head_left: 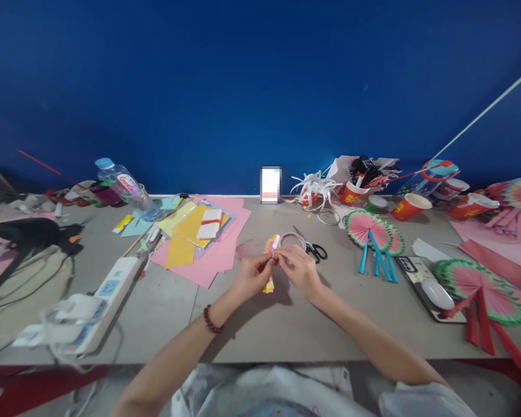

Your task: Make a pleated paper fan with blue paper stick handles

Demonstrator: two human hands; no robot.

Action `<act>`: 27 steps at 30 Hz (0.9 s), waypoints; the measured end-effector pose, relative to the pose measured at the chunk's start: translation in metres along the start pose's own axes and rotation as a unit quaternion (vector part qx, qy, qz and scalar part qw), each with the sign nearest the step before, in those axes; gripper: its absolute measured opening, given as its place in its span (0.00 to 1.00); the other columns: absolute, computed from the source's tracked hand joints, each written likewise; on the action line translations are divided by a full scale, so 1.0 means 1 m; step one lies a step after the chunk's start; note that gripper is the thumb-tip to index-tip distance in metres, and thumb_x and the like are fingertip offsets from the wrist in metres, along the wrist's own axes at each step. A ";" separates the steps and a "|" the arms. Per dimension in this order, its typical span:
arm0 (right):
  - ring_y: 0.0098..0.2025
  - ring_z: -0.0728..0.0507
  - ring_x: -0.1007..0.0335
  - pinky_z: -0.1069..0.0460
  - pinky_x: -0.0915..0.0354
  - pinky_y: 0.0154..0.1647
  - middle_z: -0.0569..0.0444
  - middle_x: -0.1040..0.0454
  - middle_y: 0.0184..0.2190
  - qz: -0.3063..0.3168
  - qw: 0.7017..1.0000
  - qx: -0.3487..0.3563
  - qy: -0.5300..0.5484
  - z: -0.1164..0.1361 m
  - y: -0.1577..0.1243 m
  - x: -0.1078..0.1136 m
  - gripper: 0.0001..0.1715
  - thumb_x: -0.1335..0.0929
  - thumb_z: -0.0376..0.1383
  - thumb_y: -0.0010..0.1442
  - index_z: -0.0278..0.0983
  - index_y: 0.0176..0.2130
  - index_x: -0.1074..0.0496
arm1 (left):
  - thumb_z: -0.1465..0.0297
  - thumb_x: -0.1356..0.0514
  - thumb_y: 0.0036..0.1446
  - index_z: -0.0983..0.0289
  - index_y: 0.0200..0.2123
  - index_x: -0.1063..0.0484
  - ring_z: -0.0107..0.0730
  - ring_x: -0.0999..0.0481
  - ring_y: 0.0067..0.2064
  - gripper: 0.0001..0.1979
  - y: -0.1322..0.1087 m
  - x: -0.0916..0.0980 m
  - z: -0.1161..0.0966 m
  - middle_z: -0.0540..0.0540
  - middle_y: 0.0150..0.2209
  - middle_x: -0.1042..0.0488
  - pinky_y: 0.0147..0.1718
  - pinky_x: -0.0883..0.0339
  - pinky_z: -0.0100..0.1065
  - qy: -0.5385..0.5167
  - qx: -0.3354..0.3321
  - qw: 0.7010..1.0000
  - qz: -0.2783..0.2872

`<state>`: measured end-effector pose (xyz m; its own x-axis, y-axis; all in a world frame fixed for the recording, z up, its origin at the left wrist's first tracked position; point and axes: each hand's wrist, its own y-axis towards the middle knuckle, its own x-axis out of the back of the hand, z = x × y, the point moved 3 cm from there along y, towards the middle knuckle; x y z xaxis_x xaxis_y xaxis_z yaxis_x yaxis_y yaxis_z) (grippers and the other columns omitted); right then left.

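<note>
- how are the hands now?
- the left hand (pixel 252 276) and the right hand (pixel 303 270) meet near the centre of the frame, fingertips of both pinched on a small folded paper (pixel 270 244), yellow and pink.
- and around them?
- just behind, a ring (pixel 293 234) beside black scissors (pixel 311 248); at left of centre, pink sheets (pixel 238 226); at lower right, a pink fan (pixel 501 289).
</note>
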<state>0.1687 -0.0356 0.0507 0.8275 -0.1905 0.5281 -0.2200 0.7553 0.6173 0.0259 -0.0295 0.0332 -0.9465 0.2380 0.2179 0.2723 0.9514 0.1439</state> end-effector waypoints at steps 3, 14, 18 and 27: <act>0.37 0.43 0.29 0.47 0.32 0.40 0.51 0.24 0.33 0.001 1.000 -0.010 0.003 -0.001 0.002 0.001 0.12 0.38 0.32 0.62 0.41 0.39 0.26 | 0.55 0.45 0.56 0.64 0.27 0.24 0.28 0.37 0.24 0.19 0.000 -0.001 0.001 0.49 0.19 0.34 0.25 0.43 0.28 -0.022 0.003 1.000 0.007; 0.40 0.44 0.27 0.46 0.31 0.44 0.52 0.22 0.36 -0.021 0.999 0.013 0.030 -0.002 0.002 0.000 0.13 0.36 0.30 0.60 0.42 0.42 0.25 | 0.61 0.46 0.58 0.65 0.30 0.24 0.29 0.32 0.27 0.16 0.001 0.000 0.005 0.51 0.22 0.29 0.27 0.39 0.29 -0.023 -0.007 1.000 -0.013; 0.41 0.43 0.27 0.45 0.30 0.45 0.50 0.22 0.37 -0.031 0.997 0.067 -0.018 0.000 -0.001 -0.002 0.15 0.37 0.28 0.60 0.40 0.44 0.27 | 0.61 0.46 0.58 0.66 0.27 0.26 0.26 0.36 0.23 0.16 0.000 -0.002 0.001 0.49 0.20 0.33 0.23 0.43 0.27 -0.014 -0.005 1.000 -0.014; 0.39 0.43 0.28 0.47 0.32 0.42 0.51 0.24 0.34 -0.030 0.997 0.059 -0.049 -0.003 0.000 -0.001 0.10 0.38 0.30 0.61 0.39 0.38 0.28 | 0.59 0.42 0.53 0.67 0.31 0.23 0.35 0.25 0.33 0.16 0.003 -0.006 0.006 0.53 0.28 0.22 0.34 0.33 0.31 -0.069 0.032 0.997 -0.027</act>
<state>0.1696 -0.0337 0.0488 0.7884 -0.2973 0.5385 -0.2361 0.6621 0.7112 0.0317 -0.0267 0.0262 -0.9754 0.2073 0.0754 0.2137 0.9729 0.0883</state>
